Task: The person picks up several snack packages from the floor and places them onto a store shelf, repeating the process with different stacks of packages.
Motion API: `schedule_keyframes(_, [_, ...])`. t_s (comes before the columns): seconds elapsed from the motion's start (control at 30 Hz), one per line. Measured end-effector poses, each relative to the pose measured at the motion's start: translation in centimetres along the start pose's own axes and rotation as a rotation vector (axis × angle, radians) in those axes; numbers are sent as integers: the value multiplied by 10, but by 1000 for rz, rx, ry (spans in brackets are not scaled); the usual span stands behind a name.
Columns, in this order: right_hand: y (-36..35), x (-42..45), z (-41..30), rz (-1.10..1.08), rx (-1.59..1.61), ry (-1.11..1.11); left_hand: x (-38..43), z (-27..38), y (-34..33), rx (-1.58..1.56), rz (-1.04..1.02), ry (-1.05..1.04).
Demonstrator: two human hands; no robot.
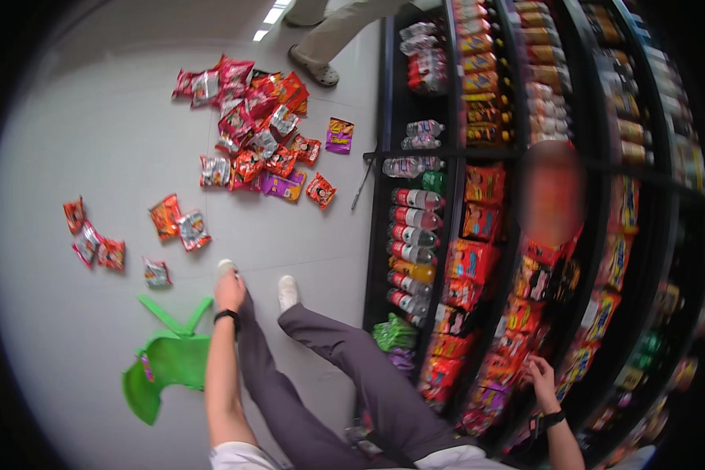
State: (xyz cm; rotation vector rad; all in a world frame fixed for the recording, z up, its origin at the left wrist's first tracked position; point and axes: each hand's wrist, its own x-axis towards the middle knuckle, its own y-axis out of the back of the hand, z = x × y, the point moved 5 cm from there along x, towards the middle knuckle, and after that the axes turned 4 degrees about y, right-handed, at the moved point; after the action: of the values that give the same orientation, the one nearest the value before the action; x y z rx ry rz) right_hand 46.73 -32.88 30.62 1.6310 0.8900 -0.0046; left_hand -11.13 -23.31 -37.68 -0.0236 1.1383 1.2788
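My left hand [230, 291] hangs in front of my lower leg and white shoe, above the floor. Its fingers are partly turned from view, and nothing plainly shows in it. My right hand [540, 376] is raised beside the shelf rows at the right, fingers bent and apart, with nothing seen in it. Closest to it are red snack bags [508, 346] and purple snack bags [490, 396] standing in a shelf row. Whether its fingertips touch a bag, I cannot tell. A dark band circles each wrist.
A green plastic chair [179, 358] is left of my left arm. Snack bags lie in a heap [258, 129] on the tiled floor, with several loose bags [111, 254] nearer. Bottles [414, 217] fill part of the lowest shelf. Another person's leg and shoe [317, 64] are at the far end.
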Motion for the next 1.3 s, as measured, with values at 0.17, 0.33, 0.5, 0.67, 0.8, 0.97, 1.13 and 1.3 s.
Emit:
schedule_keyframes(0.17, [-58, 93, -67, -3, -50, 25, 82, 36, -35, -201, 7, -122])
schedule_keyframes(0.33, [-305, 303, -117, -407, -155, 253, 152, 58, -53, -234, -118, -202])
schedule_keyframes(0.5, [-576, 494, -168, -703, -269, 655, 226, 70, -69, -130, -133, -373])
schedule_keyframes(0.67, [-778, 472, -264, -752, -320, 1060, 268, 63, -58, -491, -95, -328])
schedule_keyframes(0.8, [-848, 411, -314, -661, -301, 1603, 280, 60, -32, -510, -201, -260])
schedule_keyframes(0.97, [-890, 383, -328, -476, -510, 1994, 276, 62, -6, -445, -292, -293])
schedule_keyframes(1.13, [-874, 374, -342, -520, -315, 1648, 267, 90, -33, -794, -201, -124])
schedule_keyframes(1.3, [-846, 304, -292, -750, -77, 1725, 260, 105, -31, -1070, 1, -293])
